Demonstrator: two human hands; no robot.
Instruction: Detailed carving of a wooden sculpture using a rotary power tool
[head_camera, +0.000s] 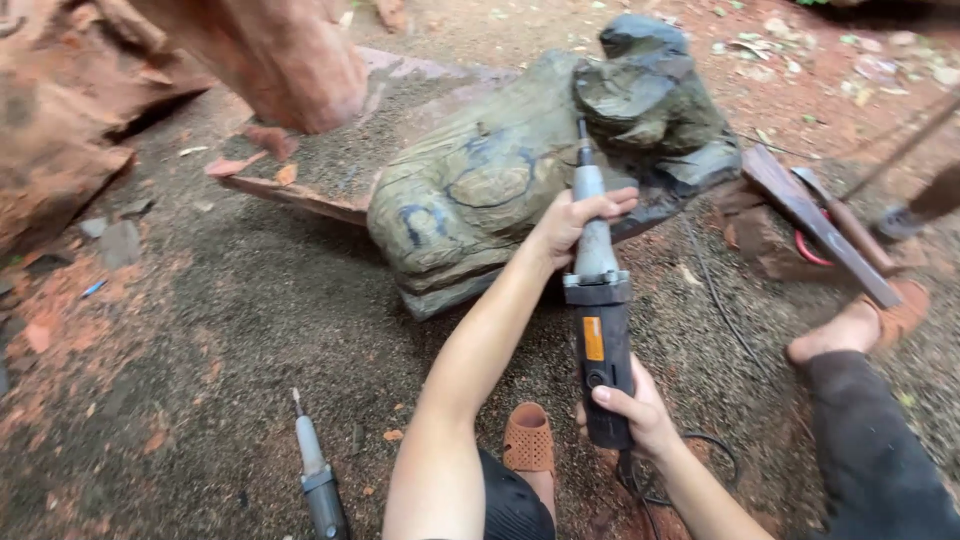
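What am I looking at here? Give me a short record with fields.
Setting: dusty ground strewn with reddish wood chips
Workpiece: grey carved wood block, marked with dark lines
Tool: long-necked grinder, tip on the carving
Left hand: grips the grinder's neck
Right hand: holds the grinder's body
Nearby: second grinder lying on the ground; chisels at right

left hand (575, 222): gripping the silver neck of the die grinder (597, 300), fingers wrapping around it
right hand (632, 408): holding the grinder's black rear body, cord trailing behind
grinder bit: pointing up against the dark upper part of the grey-green wood carving (520, 170)
carving: lying on sawdust-covered ground, blue marker lines showing on it
second grinder (315, 470): lying on the ground near the left arm
feet: wearing orange sandals (528, 438)
chisels (830, 225): lying right of the carving
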